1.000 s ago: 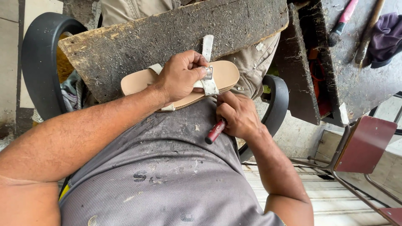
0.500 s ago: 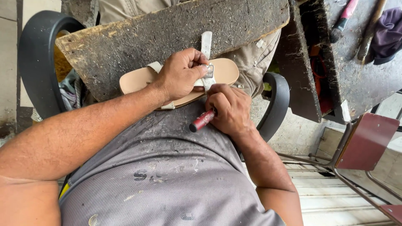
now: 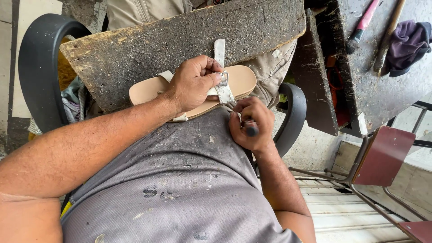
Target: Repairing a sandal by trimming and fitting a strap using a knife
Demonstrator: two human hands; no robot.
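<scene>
Here the left hand (image 3: 192, 83) presses down on a tan sandal sole (image 3: 148, 90) that lies along the near edge of a rough, scarred work board (image 3: 180, 40) resting across the person's lap; its fingers are curled and pinch a pale strap (image 3: 221, 87) with a metal buckle (image 3: 223, 78) against the sole, close to the sole's right end; the strap's free end runs up over the board. The right hand (image 3: 249, 123) sits just below that end of the sole, at the board's near edge, closed in a fist around a dark-handled tool (image 3: 251, 131); the tool's tip is hidden by the fingers. Behind the board curves a black chair back (image 3: 33, 67); to the right stands a dusty workbench (image 3: 378, 85) bearing a pink-handled tool (image 3: 362, 24) and a purple cloth (image 3: 407, 42); a dark red chair (image 3: 382, 155) stands below it.
</scene>
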